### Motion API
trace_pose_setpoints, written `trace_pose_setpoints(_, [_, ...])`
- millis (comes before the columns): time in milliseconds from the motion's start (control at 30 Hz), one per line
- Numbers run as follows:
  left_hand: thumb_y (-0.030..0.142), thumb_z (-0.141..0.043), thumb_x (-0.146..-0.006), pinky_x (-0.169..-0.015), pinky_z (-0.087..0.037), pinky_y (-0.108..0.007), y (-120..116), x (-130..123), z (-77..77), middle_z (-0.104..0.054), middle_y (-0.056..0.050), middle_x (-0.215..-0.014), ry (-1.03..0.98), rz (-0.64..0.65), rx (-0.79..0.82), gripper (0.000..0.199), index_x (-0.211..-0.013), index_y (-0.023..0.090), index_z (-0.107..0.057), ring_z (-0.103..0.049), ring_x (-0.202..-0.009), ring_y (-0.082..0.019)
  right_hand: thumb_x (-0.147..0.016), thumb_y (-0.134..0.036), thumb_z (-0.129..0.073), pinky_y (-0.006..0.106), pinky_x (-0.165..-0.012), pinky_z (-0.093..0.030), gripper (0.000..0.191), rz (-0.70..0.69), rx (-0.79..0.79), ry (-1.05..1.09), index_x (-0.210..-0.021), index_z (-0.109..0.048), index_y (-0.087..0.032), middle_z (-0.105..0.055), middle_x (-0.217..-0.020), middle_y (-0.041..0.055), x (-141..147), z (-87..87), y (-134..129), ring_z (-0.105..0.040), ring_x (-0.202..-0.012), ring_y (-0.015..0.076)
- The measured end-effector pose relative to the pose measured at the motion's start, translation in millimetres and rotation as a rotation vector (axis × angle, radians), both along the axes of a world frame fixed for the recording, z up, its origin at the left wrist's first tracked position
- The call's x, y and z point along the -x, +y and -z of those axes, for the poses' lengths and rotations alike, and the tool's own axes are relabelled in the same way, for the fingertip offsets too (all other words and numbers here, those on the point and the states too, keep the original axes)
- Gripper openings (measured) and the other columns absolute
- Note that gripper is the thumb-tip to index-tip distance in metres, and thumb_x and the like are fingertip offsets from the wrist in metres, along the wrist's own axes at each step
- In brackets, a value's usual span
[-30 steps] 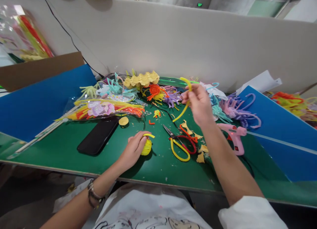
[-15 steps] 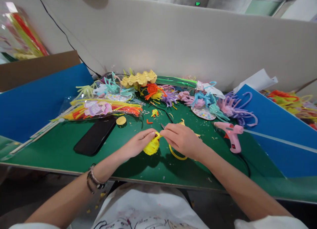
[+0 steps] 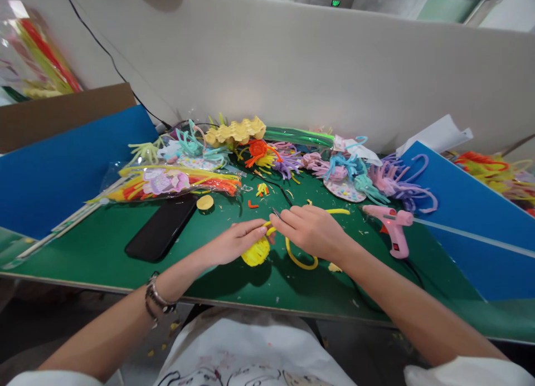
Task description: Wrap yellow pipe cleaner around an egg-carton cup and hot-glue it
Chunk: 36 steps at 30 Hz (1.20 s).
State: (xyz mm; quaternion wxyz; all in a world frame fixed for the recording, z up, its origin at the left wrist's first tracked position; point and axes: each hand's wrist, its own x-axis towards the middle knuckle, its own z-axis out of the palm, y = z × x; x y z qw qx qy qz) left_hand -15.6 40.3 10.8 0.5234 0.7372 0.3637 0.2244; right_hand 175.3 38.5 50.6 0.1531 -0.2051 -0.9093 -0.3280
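My left hand (image 3: 239,242) is closed around a rounded yellow piece (image 3: 256,253) wound from fuzzy pipe cleaner, its coiled side facing me. Fingers pinched, my right hand (image 3: 315,230) grips a yellow pipe cleaner (image 3: 301,265) close to the top of that piece. The strand runs between the two hands, loops below my right hand, and a free end shows to its right. A thin dark metal tip (image 3: 276,213) pokes out from my right fingers; the rest of this tool is hidden in the hand.
A pink glue gun (image 3: 393,227) lies at the right, a black phone (image 3: 161,230) at the left. Behind are a bagged bundle of pipe cleaners (image 3: 179,184), an egg carton piece (image 3: 236,131) and colourful pipe cleaner tassels (image 3: 340,169). Blue boards (image 3: 472,224) flank the green table.
The yellow piece has turned in my left hand, showing more of its coiled face. The strand has shifted, and its free end now sticks out right of my right hand.
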Motion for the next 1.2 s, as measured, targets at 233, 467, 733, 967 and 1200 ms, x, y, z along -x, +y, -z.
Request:
trace_pose_setpoints(233, [0.036, -0.031, -0.089, -0.061, -0.035, -0.022, 0, -4, -4.6, -0.055, 0.003, -0.066, 0.177, -0.022, -0.220, 0.033, -0.078, 0.017, -0.056, -0.047, -0.058, -0.009, -0.086, -0.007, -0.042, 0.027, -0.053, -0.027, 0.021, 0.166, 0.093, -0.077, -0.081, -0.061, -0.014, -0.059, -0.066, 0.0026, 1, -0.1, -3, -0.051, -0.060, 0.0149])
trace_pose_setpoints(467, [0.034, -0.028, -0.092, -0.074, -0.026, -0.030, 2, -3, -10.8, -0.059, 0.004, -0.070, 0.366, -0.003, -0.330, 0.034, -0.081, 0.018, -0.057, -0.050, -0.066, -0.012, -0.089, -0.019, -0.044, 0.025, -0.051, -0.025, 0.021, 0.271, 0.486, -0.100, -0.078, -0.061, -0.014, -0.059, -0.073, 0.0042, 0, -4.8, -5, -0.051, -0.059, 0.0125])
trace_pose_setpoints(733, [0.031, -0.027, -0.092, -0.073, -0.025, -0.030, 0, 1, -24.9, -0.058, -0.001, -0.080, 0.330, 0.145, -0.426, 0.035, -0.085, 0.017, -0.057, -0.049, -0.074, -0.014, -0.093, -0.033, -0.027, 0.019, -0.045, -0.030, 0.044, 0.056, 1.613, 0.390, -0.079, -0.063, -0.011, -0.040, -0.054, -0.0047, -13, -12.5, 3, -0.036, -0.046, 0.0066])
trace_pose_setpoints(967, [0.045, -0.036, -0.089, -0.073, -0.039, -0.026, 10, 6, -26.0, -0.060, -0.003, -0.085, -0.040, 0.297, 0.040, 0.037, -0.089, 0.016, -0.060, -0.052, -0.079, -0.014, -0.090, -0.015, -0.039, 0.020, -0.045, -0.025, 0.025, -0.088, 0.547, 0.212, -0.104, -0.060, -0.018, -0.054, -0.067, -0.0013, -16, -14.9, -4, -0.043, -0.054, 0.0082])
trace_pose_setpoints(1200, [0.044, -0.041, -0.088, -0.074, -0.041, -0.024, 15, 5, -27.7, -0.060, -0.003, -0.084, -0.066, 0.363, 0.073, 0.034, -0.084, 0.016, -0.060, -0.053, -0.080, -0.013, -0.090, -0.010, -0.036, 0.025, -0.048, -0.023, 0.028, -0.173, 0.004, 0.029, -0.085, -0.063, -0.013, -0.053, -0.056, -0.0022, -14, -17.8, -11, -0.042, -0.051, 0.0098])
